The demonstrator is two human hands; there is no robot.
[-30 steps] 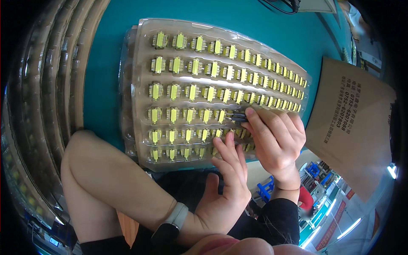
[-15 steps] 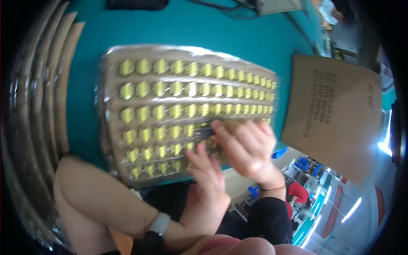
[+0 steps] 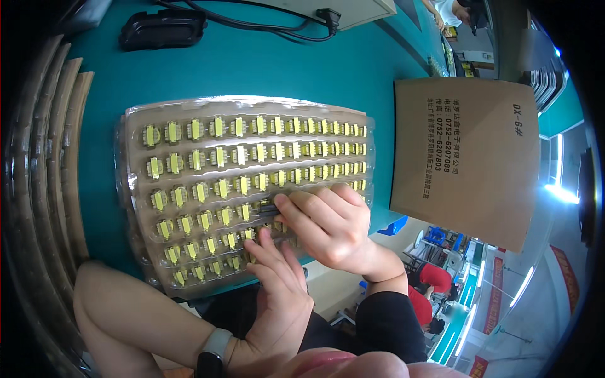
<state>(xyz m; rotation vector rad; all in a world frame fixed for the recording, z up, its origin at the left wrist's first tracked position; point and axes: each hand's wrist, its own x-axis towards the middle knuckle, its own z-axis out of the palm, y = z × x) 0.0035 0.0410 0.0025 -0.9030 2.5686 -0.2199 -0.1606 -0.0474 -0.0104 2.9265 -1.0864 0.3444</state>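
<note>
A clear plastic tray [image 3: 144,208] holds rows of small transformers [image 3: 218,126] with yellow tape and metal pins, each in its own pocket. My right hand [image 3: 331,227] is closed over the tray's near right part, gripping dark tweezers [image 3: 268,210]. Only the narrow dark end of the tool shows, over the fourth row beside a transformer [image 3: 246,212]. My left hand [image 3: 280,280] lies at the near edge, fingers stretched out and slightly apart. Its fingertips are by the near rows, just below the tool. My hands hide several pockets there.
Stacked trays with brown edges [image 3: 75,157] stand at the left. A brown cardboard box [image 3: 466,164] is on the right. Behind the tray are a black plastic holder [image 3: 162,29], a cable [image 3: 252,25] and a pale box-shaped device [image 3: 353,11]. Other people work farther off.
The whole view has shifted, so the tray and both hands appear farther left and lower. The tool stays in my right hand over the fourth row; my left fingers remain extended beside it.
</note>
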